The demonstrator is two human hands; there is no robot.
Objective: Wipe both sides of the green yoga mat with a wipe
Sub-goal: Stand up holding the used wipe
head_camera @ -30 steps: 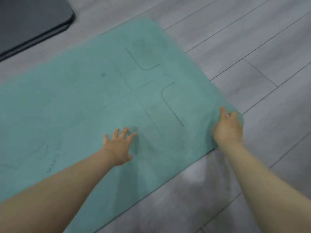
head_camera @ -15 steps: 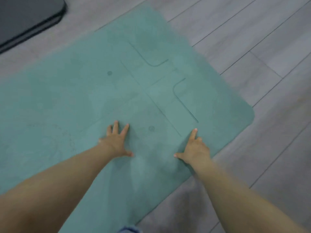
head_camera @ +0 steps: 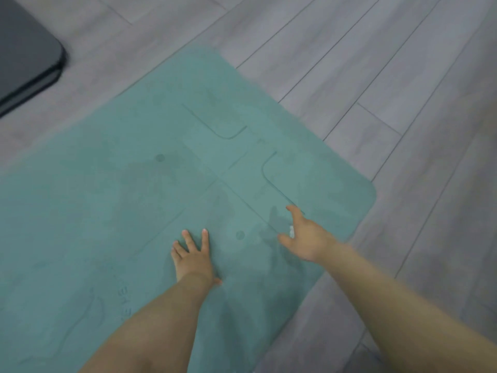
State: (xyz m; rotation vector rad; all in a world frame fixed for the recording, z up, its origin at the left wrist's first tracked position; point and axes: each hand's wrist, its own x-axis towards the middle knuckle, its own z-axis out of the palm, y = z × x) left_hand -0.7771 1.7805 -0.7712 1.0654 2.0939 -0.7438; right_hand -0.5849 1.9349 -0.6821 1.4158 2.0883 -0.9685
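The green yoga mat (head_camera: pixel 139 200) lies flat on the floor, its marked side up and its rounded end corner at the right. My left hand (head_camera: pixel 194 258) rests palm down on the mat near its front edge, fingers straight and spread. To its right, my right hand (head_camera: pixel 306 239) is just above the mat with the forefinger and thumb stretched out. A small white bit of the wipe (head_camera: pixel 291 230) shows between them, held against the palm; most of the wipe is hidden by the hand.
Grey wooden floor planks (head_camera: pixel 376 76) surround the mat on the right and far side. A dark grey mat or pad (head_camera: pixel 24 55) lies at the top left corner, apart from the green mat.
My right hand let go of the mat's right corner and moved left onto the mat's surface, then lifted slightly. The left hand stayed pressed on the mat. The view shifted.
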